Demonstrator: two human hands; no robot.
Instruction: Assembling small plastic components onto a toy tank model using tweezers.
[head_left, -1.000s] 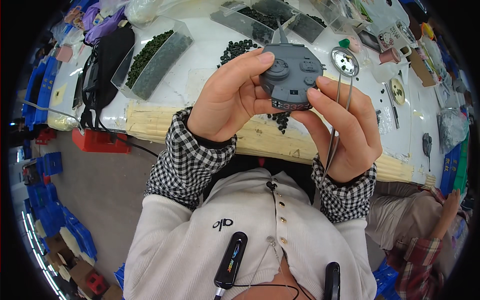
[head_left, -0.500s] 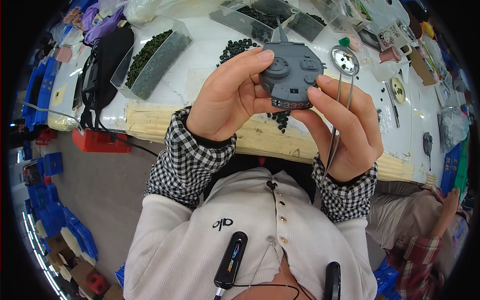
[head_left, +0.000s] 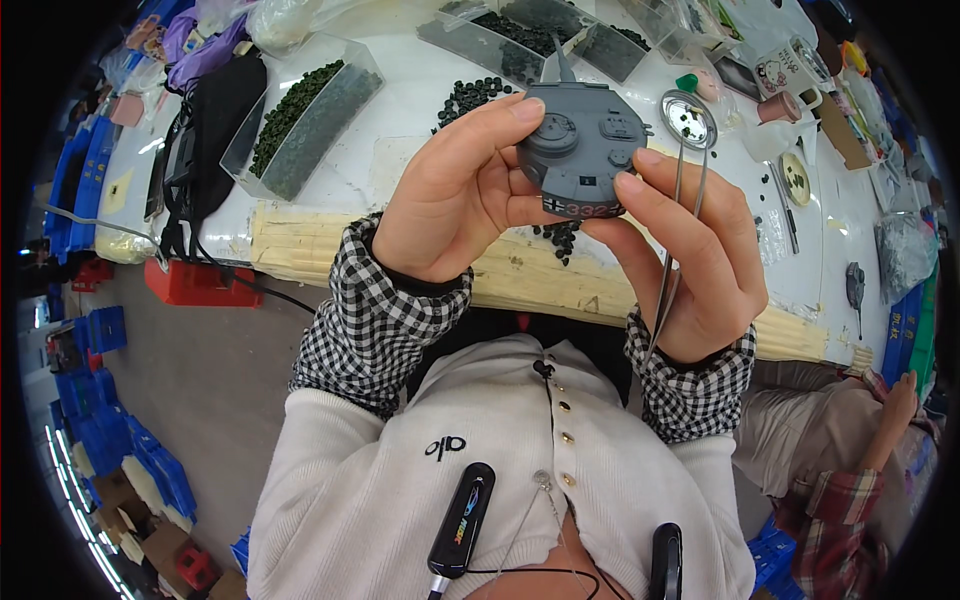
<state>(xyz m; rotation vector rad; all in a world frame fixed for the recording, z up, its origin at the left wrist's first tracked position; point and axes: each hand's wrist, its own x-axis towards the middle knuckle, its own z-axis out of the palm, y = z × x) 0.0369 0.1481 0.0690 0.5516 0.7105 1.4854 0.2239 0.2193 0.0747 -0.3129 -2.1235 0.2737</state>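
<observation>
A grey model tank turret [head_left: 580,150] is held up above the table's near edge, its barrel pointing away from me. My left hand [head_left: 455,185] grips its left side, thumb on the top edge and fingers underneath. On the right, my right hand [head_left: 700,240] steadies the turret with thumb and fingertips while also holding metal tweezers [head_left: 670,270] between its fingers. The tweezers' tips point away, over a small round metal dish [head_left: 690,118] with green bits in it. Small black parts [head_left: 560,240] lie on the table just beyond and below the turret.
A clear bin [head_left: 310,115] of green parts stands at left, beside a black bag [head_left: 215,130]. More clear bins [head_left: 530,45] of dark parts are at the back. At right are a mug [head_left: 790,75], a shallow dish [head_left: 795,180] and another turret [head_left: 855,287]. A co-worker's hand [head_left: 900,405] shows far right.
Almost nothing differs. The turret has tilted very slightly in my hands, and the co-worker's arm at the far right has shifted a little.
</observation>
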